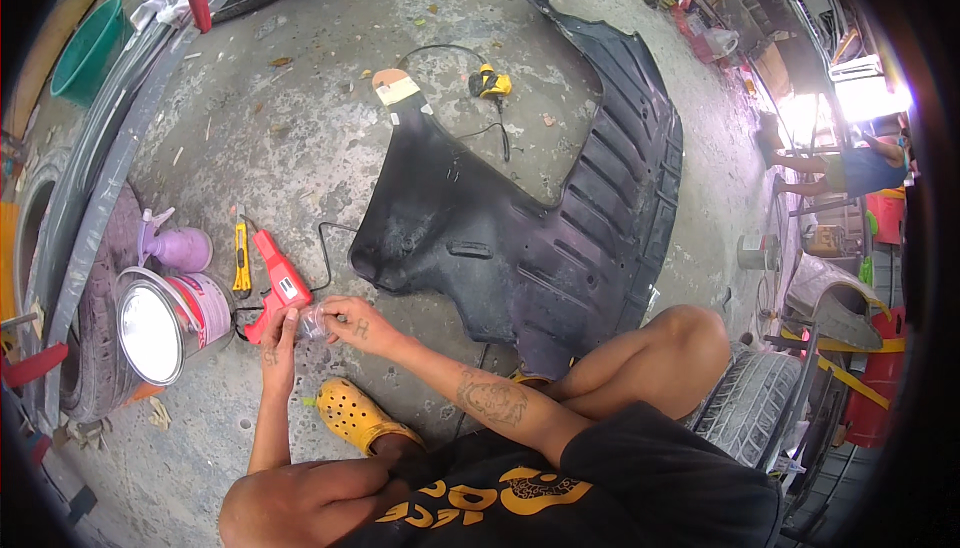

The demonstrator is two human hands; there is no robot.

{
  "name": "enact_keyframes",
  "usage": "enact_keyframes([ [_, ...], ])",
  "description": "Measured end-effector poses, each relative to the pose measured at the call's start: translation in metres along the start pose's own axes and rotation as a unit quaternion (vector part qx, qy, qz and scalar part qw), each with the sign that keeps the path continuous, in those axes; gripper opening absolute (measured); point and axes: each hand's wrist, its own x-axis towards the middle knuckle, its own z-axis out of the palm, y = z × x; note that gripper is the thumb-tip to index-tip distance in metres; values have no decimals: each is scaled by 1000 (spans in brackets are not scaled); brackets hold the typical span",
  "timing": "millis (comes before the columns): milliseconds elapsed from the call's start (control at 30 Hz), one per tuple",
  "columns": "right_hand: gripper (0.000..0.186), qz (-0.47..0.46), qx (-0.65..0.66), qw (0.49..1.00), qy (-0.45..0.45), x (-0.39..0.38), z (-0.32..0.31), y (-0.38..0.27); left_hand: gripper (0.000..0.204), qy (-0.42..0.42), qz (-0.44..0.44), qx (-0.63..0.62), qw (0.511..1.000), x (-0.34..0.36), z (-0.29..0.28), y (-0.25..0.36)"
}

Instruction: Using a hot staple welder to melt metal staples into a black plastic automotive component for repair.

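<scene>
Between my two hands is a small clear plastic packet [312, 324]; what it holds is too small to make out. My left hand [279, 338] has its fingers closed on the packet's left side. My right hand [358, 326] pinches its other side. Just beyond my left hand lies a red gun-shaped power tool [283, 278] with a black cord. A yellow utility knife [242, 256] rests on the floor beside it. Farther ahead spreads a large black moulded plastic car panel [470, 218], with tan and whitish patches at the tips of its two arms.
At left stand a metal can [205, 313], a purple spray bottle [180, 246], tyres, a long grey metal rail [110, 168] and a green tub [88, 53]. A yellow-and-black corded tool [489, 82] lies by the panel. Another tyre [748, 408] is at right; a person [865, 168] stands farther off.
</scene>
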Motion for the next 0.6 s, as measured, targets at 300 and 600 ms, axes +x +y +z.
enact_keyframes([
  [300, 30, 15, 66, 997, -35, 0, -12, 14, 25, -76, -106, -246, 960, 2, -6, -4],
  [600, 20, 55, 41, 998, -14, -7, -6, 11, 19, -53, -110, -176, 977, -2, -14, -15],
])
